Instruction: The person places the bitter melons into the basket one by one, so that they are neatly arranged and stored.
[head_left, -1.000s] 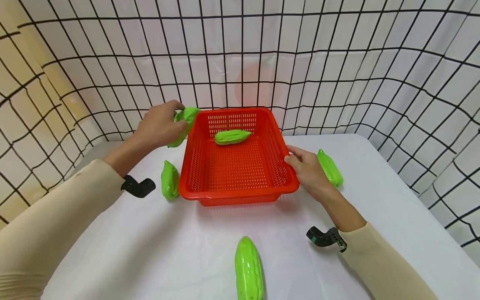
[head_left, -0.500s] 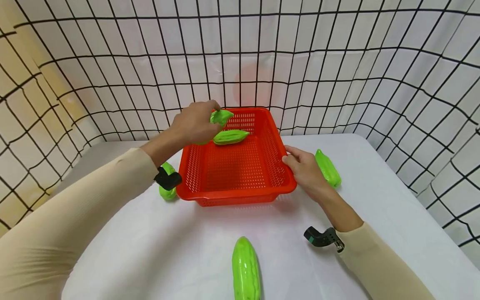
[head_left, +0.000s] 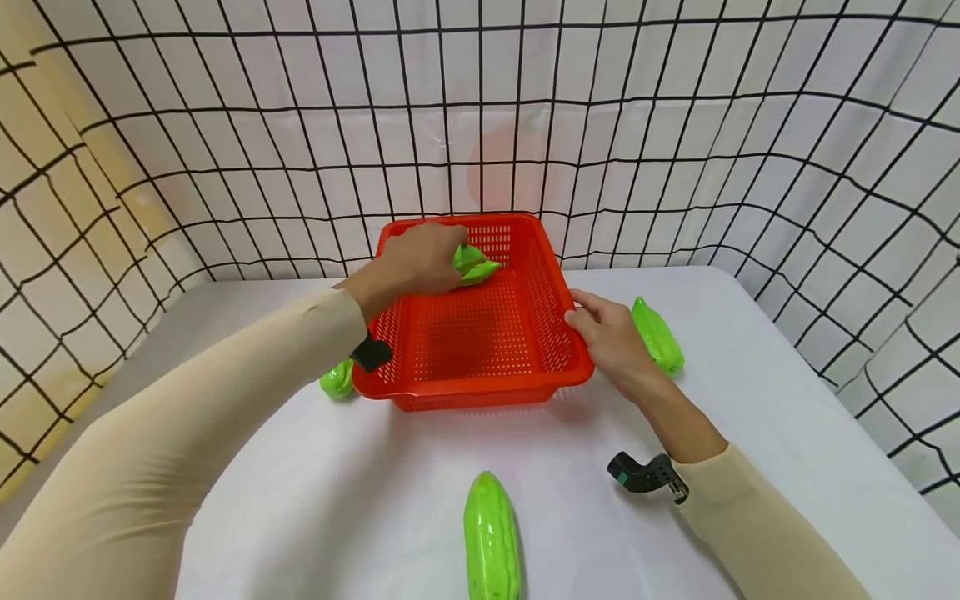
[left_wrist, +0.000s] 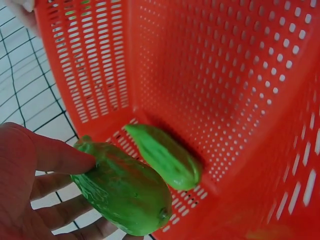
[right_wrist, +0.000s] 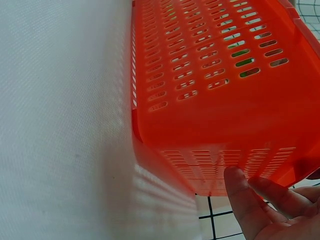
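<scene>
My left hand is inside the far left part of the red plastic basket, holding a glossy green gourd between thumb and fingers. A second green gourd lies in the basket, just beyond the held one in the left wrist view. In the head view my left hand hides most of both gourds. At the basket's right side, my right hand grips the rim, thumb on top. The right wrist view shows its fingers against the perforated outer wall.
One green gourd lies right of the basket and another lies in front, near me. A third gourd, left of the basket, is partly hidden by my left arm. Black wire mesh surrounds the back and sides of the white table.
My left hand has carried its gourd rightward from outside the basket's left rim, then lowered it inside beside the other gourd. My right hand has kept its hold on the rim.
</scene>
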